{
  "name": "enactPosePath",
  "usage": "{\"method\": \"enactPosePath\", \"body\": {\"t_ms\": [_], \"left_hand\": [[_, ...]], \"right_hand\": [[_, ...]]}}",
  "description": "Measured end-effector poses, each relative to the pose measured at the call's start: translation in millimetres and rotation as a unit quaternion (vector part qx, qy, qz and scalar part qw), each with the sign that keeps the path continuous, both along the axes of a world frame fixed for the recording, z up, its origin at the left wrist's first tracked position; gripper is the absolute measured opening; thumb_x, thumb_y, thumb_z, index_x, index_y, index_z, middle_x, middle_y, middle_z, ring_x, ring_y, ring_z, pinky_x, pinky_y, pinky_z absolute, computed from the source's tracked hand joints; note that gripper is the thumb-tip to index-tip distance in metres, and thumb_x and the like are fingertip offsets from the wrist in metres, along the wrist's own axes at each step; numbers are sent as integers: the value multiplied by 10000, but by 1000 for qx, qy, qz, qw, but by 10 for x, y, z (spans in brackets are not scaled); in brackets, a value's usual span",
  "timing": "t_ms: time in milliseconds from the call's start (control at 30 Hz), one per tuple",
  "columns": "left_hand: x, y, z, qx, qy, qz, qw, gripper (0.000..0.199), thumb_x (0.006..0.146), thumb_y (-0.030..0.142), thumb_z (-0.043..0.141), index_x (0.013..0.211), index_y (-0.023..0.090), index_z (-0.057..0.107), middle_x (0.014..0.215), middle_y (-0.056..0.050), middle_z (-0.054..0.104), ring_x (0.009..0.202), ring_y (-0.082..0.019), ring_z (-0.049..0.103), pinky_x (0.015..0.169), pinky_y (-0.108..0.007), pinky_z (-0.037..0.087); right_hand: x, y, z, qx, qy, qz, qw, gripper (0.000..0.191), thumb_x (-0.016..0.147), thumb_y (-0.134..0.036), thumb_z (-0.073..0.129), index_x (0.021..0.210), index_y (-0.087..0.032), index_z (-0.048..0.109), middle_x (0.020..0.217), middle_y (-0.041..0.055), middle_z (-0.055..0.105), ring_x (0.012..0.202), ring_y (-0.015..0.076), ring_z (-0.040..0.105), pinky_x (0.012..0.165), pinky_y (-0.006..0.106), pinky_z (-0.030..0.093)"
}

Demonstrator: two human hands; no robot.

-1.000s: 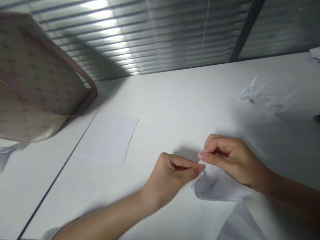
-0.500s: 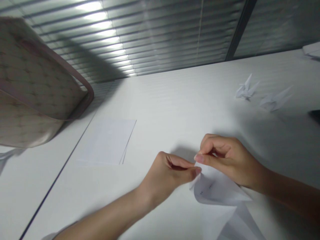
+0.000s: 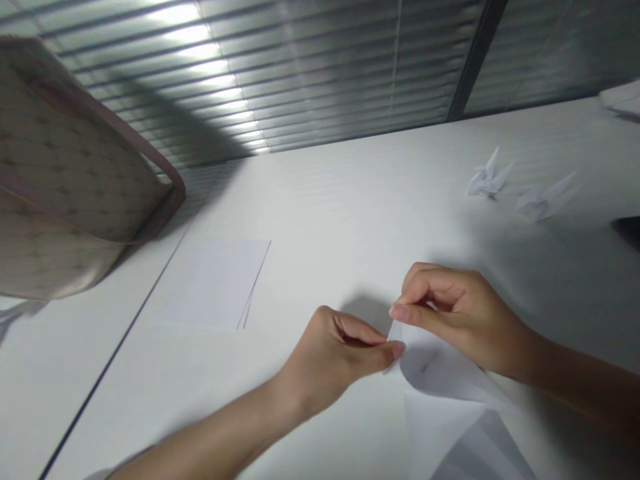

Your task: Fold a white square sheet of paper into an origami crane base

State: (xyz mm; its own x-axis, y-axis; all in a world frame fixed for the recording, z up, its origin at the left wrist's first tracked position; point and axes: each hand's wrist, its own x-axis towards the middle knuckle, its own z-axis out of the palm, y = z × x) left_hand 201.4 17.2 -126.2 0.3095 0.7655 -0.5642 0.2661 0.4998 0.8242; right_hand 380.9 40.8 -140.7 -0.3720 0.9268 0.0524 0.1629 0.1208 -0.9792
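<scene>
A sheet of folded white paper lies on the table under my hands, with faint printed marks on its surface. Its narrow pointed corner rises between my fingertips. My left hand pinches the paper's near edge between thumb and fingers. My right hand pinches the tip from the other side, and the two hands nearly touch. A wider flap of the same paper spreads towards the bottom of the view.
Two white origami cranes stand to the far right on the white table. A stack of white paper sheets lies to the left. A patterned bag intrudes at left, and window blinds run along the back.
The paper's pointed tip now stands up more plainly between my fingers. Both hands stay in nearly the same place, and the whole view has drifted slightly.
</scene>
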Motion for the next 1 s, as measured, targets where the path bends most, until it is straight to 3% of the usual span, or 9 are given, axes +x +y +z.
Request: {"method": "enactPosePath", "body": {"t_ms": [167, 367, 567, 633, 667, 733, 800, 867, 1000], "left_hand": [[-20, 0, 0, 11, 0, -4, 1000, 371, 691, 393, 724, 470, 136, 574, 496, 61, 286, 495, -65, 199, 460, -252, 146], [-65, 16, 12, 22, -2, -57, 998, 485, 750, 383, 687, 431, 160, 397, 505, 70, 198, 494, -62, 150, 463, -271, 108], [-86, -2, 11, 35, -13, -92, 995, 499, 807, 412, 655, 445, 155, 424, 494, 72, 200, 480, -62, 160, 439, -260, 113], [-111, -20, 8, 78, -30, -83, 993, 490, 860, 428, 595, 476, 147, 480, 477, 63, 297, 454, -59, 272, 426, -227, 203], [-125, -31, 7, 112, -45, -76, 990, 417, 868, 414, 596, 552, 144, 560, 501, 48, 419, 483, -75, 401, 460, -210, 305], [-143, -58, -1, 197, -77, -65, 975, 191, 824, 332, 683, 928, 173, 670, 758, -2, 675, 750, -152, 631, 694, -230, 480], [-141, -87, -25, 299, -101, -68, 946, 559, 729, 220, 785, 1234, 236, 547, 1054, -32, 709, 984, -188, 652, 884, -262, 489], [-113, -116, -64, 391, -96, -77, 912, 625, 705, 159, 799, 1257, 254, 522, 1125, -31, 695, 971, -167, 671, 879, -235, 513], [-35, -168, -134, 478, -40, -67, 875, 417, 763, 151, 749, 1144, 212, 590, 1034, -18, 721, 871, -134, 702, 809, -187, 553]], "right_hand": [[12, 11, -5, 8, 0, -1, 1000, 172, 783, -257, 679, 640, -204, 599, 652, -23, 547, 589, 102, 508, 528, 239, 393], [46, 16, -5, 12, 0, 12, 1000, 169, 788, -279, 680, 653, -217, 599, 675, -27, 548, 606, 108, 513, 546, 249, 395], [69, 30, 0, 0, 3, 18, 1000, 181, 788, -279, 683, 651, -212, 586, 676, -24, 548, 609, 109, 501, 553, 246, 389], [105, 66, -28, -13, 6, 11, 1000, 181, 803, -287, 672, 666, -214, 580, 678, -22, 545, 619, 111, 495, 562, 243, 384], [125, 87, -51, -22, 15, 4, 1000, 183, 813, -299, 665, 675, -215, 577, 677, -21, 543, 626, 114, 493, 566, 243, 382], [159, 126, -106, -46, 46, -16, 998, 201, 827, -350, 649, 693, -219, 575, 655, -24, 523, 617, 118, 473, 556, 245, 369], [169, 147, -159, -58, 103, -41, 992, 225, 813, -421, 651, 724, -223, 596, 646, -21, 518, 612, 128, 464, 551, 252, 371], [150, 143, -195, -75, 130, -48, 988, 232, 798, -439, 664, 728, -226, 605, 648, -20, 524, 608, 127, 460, 541, 244, 375], [88, 120, -205, -74, 121, -36, 989, 228, 802, -429, 659, 728, -223, 600, 669, -18, 557, 614, 120, 496, 556, 231, 415]]}}
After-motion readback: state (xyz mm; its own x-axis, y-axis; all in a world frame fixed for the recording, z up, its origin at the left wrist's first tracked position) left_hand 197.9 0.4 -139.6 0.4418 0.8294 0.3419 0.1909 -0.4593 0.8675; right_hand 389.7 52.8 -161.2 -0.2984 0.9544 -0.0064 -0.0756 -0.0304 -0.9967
